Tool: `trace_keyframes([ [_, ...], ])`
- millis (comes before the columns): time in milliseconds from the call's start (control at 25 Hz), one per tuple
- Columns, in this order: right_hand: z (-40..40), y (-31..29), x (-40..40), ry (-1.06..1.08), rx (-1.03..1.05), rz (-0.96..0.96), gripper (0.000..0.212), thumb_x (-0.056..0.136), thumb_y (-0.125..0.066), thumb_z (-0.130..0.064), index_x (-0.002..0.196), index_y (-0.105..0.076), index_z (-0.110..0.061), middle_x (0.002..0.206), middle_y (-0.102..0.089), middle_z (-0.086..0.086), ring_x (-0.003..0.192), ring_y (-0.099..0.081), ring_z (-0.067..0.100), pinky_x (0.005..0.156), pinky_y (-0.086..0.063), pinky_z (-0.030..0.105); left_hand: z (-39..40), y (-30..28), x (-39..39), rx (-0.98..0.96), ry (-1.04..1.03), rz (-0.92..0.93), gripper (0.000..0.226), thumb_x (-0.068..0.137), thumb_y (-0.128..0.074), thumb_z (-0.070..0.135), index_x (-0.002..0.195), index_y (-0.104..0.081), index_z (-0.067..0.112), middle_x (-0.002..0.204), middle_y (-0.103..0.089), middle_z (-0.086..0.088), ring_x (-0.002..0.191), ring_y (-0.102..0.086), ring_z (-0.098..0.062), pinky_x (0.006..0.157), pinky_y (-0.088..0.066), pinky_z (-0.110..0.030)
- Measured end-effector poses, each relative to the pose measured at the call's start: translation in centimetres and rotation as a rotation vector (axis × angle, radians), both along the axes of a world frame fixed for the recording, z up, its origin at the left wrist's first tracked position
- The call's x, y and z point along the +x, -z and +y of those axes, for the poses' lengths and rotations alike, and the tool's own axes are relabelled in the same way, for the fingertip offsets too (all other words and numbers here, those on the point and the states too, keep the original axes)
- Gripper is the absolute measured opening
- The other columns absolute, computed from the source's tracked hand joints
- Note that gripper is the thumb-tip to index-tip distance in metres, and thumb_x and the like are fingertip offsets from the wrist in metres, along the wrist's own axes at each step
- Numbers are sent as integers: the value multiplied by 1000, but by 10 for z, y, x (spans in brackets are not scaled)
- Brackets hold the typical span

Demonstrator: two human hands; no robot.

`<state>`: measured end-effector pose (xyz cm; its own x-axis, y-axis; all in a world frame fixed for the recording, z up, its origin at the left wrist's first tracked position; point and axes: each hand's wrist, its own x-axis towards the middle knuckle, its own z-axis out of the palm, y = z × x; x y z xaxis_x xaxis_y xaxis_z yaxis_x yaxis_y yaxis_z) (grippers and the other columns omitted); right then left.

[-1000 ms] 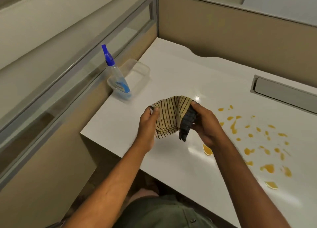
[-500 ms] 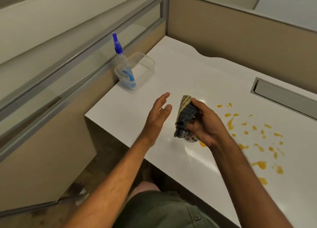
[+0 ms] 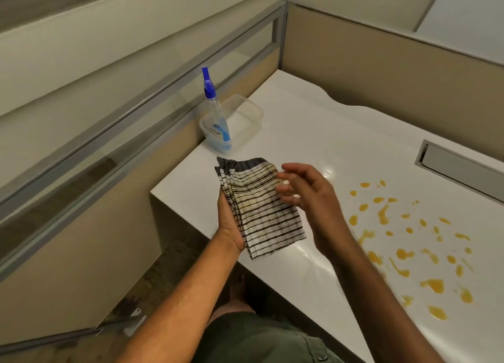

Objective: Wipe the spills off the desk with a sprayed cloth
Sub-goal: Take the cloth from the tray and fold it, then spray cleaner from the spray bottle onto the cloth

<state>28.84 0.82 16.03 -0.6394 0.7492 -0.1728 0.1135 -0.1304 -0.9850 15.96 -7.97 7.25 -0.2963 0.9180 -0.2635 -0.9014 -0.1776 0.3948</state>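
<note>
A folded white cloth with dark stripes (image 3: 261,207) lies flat across my left hand (image 3: 229,220), which holds it from underneath above the near left corner of the white desk (image 3: 341,133). My right hand (image 3: 305,193) hovers at the cloth's right edge with fingers spread, its fingertips at or just off the fabric. Orange spills (image 3: 409,240) are scattered over the desk to the right of my hands. A spray bottle with a blue nozzle (image 3: 215,117) stands upright at the desk's left edge, beyond the cloth.
A clear plastic container (image 3: 245,114) sits just behind the spray bottle. A grey cable slot (image 3: 461,169) is set into the desk at the right. Beige partition walls with a glass strip enclose the desk at left and back.
The cloth, bunched in my right hand half a second ago, now lies spread and folded on my left palm. My right hand has released its grip and opened beside it.
</note>
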Motion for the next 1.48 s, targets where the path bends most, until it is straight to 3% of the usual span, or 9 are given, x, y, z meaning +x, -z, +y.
trace_keyframes([
  [160,-34,40,-19,-306,736,-335,44,104,-59,-36,148,-56,-28,153,-54,-6,140,-46,10,118,-38,28,-3,11,-34,-28,46,31,89,104,-26,69,161,-38,3,168,-35,-27,155,-37,-41,130,-26,-56],
  [320,-53,65,-47,-368,984,-493,53,105,-50,-45,154,-50,-24,159,-50,1,145,-43,22,120,-37,36,-7,18,-67,-2,103,0,100,99,-25,81,155,-49,1,165,-36,-26,149,-44,-41,127,-31,-54],
  [520,-51,72,-80,-456,980,-501,50,104,-47,-49,148,-57,-27,149,-57,-4,137,-48,16,115,-43,32,-20,30,-95,-23,58,10,110,90,-39,89,161,-39,5,166,-36,-29,153,-35,-49,130,-22,-61],
  [600,-43,72,-92,-468,836,-430,41,104,-53,-44,142,-62,-29,143,-58,-9,132,-50,8,111,-44,23,-26,37,-107,-108,-39,4,101,94,-39,85,157,-48,7,161,-47,-27,148,-46,-46,124,-36,-62],
  [680,-28,70,-110,-394,658,-323,32,104,-58,-38,135,-65,-29,136,-60,-11,120,-56,-2,97,-49,11,-32,44,-125,-171,-131,2,91,98,-37,80,153,-54,10,156,-54,-23,140,-57,-40,113,-51,-56],
  [880,31,68,-182,-142,480,-244,29,103,-64,-26,131,-63,-23,129,-62,-7,97,-61,-11,72,-48,1,-44,49,-160,-121,-84,2,95,96,-34,84,159,-46,15,161,-48,-23,141,-54,-48,117,-41,-66],
  [1080,81,76,-263,-32,373,-210,49,100,-69,-28,143,-51,-15,137,-60,1,102,-64,8,81,-56,9,-48,62,-177,-105,-35,25,101,93,-40,86,165,-33,17,168,-36,-24,150,-37,-54,123,-21,-75],
  [1240,96,75,-316,-80,416,-181,64,96,-75,-28,151,-44,-12,152,-53,9,129,-58,22,103,-55,35,-47,63,-183,-74,-21,22,101,92,-47,84,166,-32,16,169,-32,-26,154,-28,-56,125,-14,-76],
  [1480,101,82,-350,-115,495,-144,57,99,-70,-22,149,-46,-9,143,-60,11,113,-54,10,79,-38,-1,-39,59,-195,-103,-33,44,99,94,-43,83,165,-32,16,169,-32,-27,154,-28,-56,124,-13,-77],
])
